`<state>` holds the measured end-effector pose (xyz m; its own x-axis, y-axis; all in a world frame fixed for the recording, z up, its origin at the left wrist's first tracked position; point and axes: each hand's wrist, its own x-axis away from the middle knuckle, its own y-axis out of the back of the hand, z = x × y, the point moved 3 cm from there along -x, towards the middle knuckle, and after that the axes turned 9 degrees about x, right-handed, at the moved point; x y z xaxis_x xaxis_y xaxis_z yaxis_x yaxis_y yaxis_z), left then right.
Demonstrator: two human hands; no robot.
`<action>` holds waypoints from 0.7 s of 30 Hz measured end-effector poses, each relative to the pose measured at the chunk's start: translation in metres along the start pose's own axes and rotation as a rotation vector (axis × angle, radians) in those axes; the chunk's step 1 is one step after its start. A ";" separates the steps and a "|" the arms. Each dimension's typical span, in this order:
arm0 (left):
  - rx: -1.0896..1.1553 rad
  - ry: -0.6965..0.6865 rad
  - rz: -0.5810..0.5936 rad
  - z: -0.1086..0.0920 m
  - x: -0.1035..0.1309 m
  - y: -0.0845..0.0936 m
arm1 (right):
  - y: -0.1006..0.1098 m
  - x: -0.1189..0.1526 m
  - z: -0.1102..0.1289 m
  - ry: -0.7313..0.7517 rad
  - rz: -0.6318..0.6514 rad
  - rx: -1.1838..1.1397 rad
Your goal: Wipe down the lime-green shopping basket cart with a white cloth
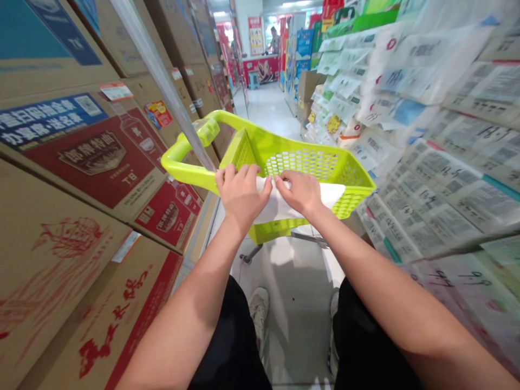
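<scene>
A lime-green plastic shopping basket (353, 197) with slotted walls rides on a wheeled frame in front of me, its looped handle reaching out to the left. Over its near side lies a plain white sheet (276, 208); whether it is paper or cloth I cannot tell. My left hand (242, 195) is closed over the near rim, fingers curled to the far side and thumb against the sheet. Close beside it, my right hand (299, 190) is bent over the rim with its thumb and curled fingers on the sheet. The two thumbs almost meet. No goods show inside the basket.
Stacked cardboard cartons (97, 162) line the left side, with a slanting metal pole (162, 76) before them. Wrapped tissue packs (434, 189) are piled on the right. A tiled aisle (266, 105) runs to a red counter (262, 67), where a person (274, 40) is visible.
</scene>
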<state>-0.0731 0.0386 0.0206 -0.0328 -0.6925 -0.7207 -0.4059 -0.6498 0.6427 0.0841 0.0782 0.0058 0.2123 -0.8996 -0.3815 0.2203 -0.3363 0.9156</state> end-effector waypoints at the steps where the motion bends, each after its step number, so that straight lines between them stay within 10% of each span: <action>1: 0.001 0.003 0.002 0.002 0.000 0.000 | 0.001 0.000 0.004 0.025 -0.008 -0.009; 15: -0.063 0.044 -0.053 0.031 -0.012 0.002 | -0.013 0.001 -0.114 -0.306 0.312 0.250; 21: -0.018 0.048 -0.080 0.024 -0.010 0.000 | -0.010 0.008 -0.106 -0.293 0.251 0.282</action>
<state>-0.0947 0.0535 0.0217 0.0428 -0.6519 -0.7571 -0.3893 -0.7088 0.5882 0.1844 0.1038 -0.0194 -0.0603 -0.9897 -0.1297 -0.0789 -0.1248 0.9890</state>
